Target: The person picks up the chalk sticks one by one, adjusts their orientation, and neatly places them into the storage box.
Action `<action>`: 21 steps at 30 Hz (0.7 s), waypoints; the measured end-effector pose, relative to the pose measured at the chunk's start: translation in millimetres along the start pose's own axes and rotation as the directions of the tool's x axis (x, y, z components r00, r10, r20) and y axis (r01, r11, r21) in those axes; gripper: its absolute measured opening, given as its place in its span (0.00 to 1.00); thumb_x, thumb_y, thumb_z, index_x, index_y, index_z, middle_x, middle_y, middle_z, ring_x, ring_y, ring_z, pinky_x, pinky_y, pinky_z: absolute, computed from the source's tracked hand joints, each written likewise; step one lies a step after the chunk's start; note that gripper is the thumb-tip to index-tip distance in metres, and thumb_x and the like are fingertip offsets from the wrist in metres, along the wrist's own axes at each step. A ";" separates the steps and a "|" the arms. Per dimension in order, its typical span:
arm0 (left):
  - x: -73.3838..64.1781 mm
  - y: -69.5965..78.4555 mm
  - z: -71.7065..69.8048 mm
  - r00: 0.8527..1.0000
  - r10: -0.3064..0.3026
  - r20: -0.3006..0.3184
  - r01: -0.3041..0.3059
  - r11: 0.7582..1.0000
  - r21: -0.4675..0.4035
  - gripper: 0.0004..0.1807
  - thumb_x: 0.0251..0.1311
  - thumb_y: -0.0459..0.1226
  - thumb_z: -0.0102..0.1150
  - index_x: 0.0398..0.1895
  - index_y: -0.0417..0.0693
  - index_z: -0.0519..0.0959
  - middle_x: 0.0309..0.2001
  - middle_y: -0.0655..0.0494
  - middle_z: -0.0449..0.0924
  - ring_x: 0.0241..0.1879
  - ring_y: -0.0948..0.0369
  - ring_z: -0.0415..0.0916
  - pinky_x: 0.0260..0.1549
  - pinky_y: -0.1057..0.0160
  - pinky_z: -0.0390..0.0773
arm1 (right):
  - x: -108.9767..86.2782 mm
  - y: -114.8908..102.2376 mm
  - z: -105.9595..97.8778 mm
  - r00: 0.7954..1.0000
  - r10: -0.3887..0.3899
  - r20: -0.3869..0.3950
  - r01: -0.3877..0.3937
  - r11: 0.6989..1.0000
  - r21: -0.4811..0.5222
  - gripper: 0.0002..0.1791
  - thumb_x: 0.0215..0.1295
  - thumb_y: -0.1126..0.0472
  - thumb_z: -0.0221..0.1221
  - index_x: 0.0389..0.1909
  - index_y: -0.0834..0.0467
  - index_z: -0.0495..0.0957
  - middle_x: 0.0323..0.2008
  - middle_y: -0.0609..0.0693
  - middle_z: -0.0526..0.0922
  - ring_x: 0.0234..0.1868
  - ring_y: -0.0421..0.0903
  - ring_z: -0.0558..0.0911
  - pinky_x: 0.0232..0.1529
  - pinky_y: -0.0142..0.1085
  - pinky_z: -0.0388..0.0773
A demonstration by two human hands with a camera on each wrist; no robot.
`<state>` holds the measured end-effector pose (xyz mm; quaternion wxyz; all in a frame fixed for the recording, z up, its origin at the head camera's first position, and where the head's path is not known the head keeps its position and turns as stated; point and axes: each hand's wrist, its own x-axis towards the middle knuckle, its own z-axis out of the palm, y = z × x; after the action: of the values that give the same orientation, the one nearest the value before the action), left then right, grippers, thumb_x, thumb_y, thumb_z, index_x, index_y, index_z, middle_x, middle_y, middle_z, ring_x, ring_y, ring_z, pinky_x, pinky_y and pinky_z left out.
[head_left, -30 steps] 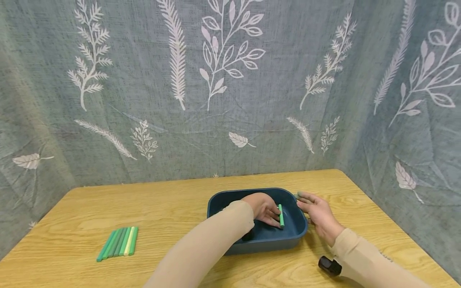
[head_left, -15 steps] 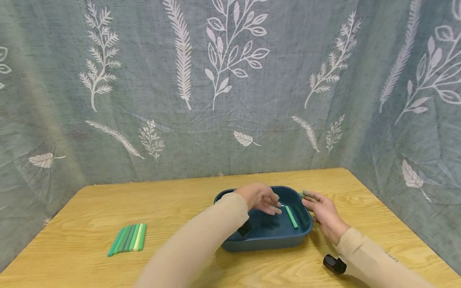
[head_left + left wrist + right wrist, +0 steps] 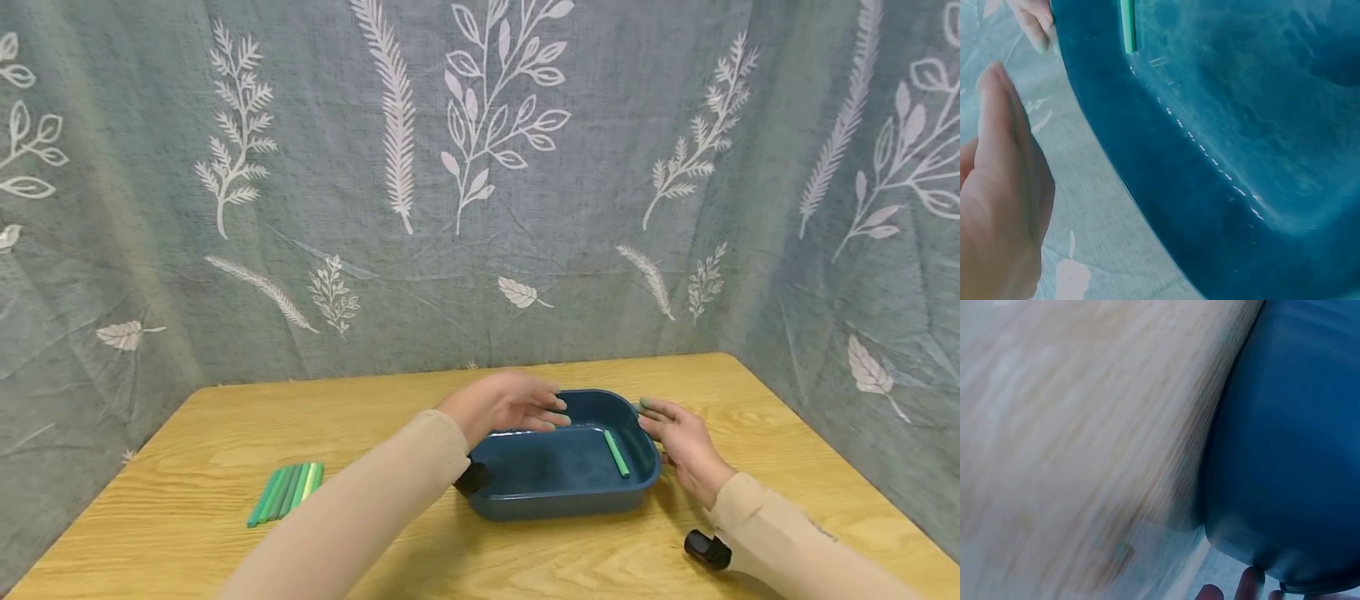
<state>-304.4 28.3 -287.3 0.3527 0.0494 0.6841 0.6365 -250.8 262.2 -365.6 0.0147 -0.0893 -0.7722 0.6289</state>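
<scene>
A dark blue rectangular box [image 3: 540,467] with rounded corners stands on the table. One slim green stick [image 3: 617,454] lies inside it, close to the right end wall; in the left wrist view the end of this stick [image 3: 1128,28] shows near the box's edge. My left hand [image 3: 510,408] is over the left back part of the box, holding nothing, its fingers extended to the right. At the right end of the box, my right hand [image 3: 684,450] touches the outside with fairly straight fingers. In the right wrist view, only fingertips [image 3: 1250,582] show against the blue wall.
Several green and pale yellow sticks [image 3: 285,493] lie side by side on the wooden table [image 3: 375,408], left of the box. Behind the table and along its sides hangs a grey-green curtain [image 3: 420,317] with white leaf prints. Black wrist cameras [image 3: 707,550] sit under the sleeves.
My left hand has let go of the green stick, leaving it in the box, and has moved up and left. The right hand stays at the box's right end. The head view has shifted slightly.
</scene>
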 end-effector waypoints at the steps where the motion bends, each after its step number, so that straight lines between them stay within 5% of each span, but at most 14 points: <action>1: -2.0 -2.1 -3.2 1.000 0.016 -0.004 -0.016 1.000 -0.013 0.27 0.74 0.26 0.40 0.74 0.34 0.52 0.68 0.34 0.63 0.64 0.45 0.67 0.60 0.55 0.72 | -0.4 0.1 -0.4 1.000 0.003 -0.003 -0.003 1.000 -0.011 0.29 0.76 0.61 0.49 0.73 0.66 0.56 0.70 0.65 0.60 0.60 0.57 0.69 0.38 0.36 0.73; 8: -22.0 -21.0 -25.6 0.998 0.060 -0.018 -0.061 0.997 -0.055 0.28 0.74 0.26 0.39 0.75 0.32 0.49 0.68 0.33 0.60 0.65 0.44 0.65 0.60 0.56 0.72 | -5.3 5.7 -0.3 1.000 0.012 0.018 -0.011 1.000 -0.021 0.29 0.76 0.61 0.49 0.73 0.66 0.55 0.70 0.66 0.59 0.63 0.60 0.67 0.39 0.37 0.73; 21: -53.6 -38.5 -55.2 0.993 0.115 -0.018 -0.115 0.993 -0.007 0.27 0.75 0.28 0.38 0.74 0.29 0.48 0.69 0.32 0.57 0.65 0.42 0.64 0.44 0.67 0.80 | -4.0 -0.4 -0.9 1.000 0.012 0.022 -0.011 1.000 -0.027 0.30 0.77 0.59 0.48 0.74 0.65 0.54 0.71 0.67 0.57 0.64 0.60 0.65 0.41 0.39 0.72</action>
<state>-279.8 -52.6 -303.0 0.3096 0.0816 0.6808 0.6588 -246.8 262.4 -364.7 0.0013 -0.0867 -0.7803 0.6193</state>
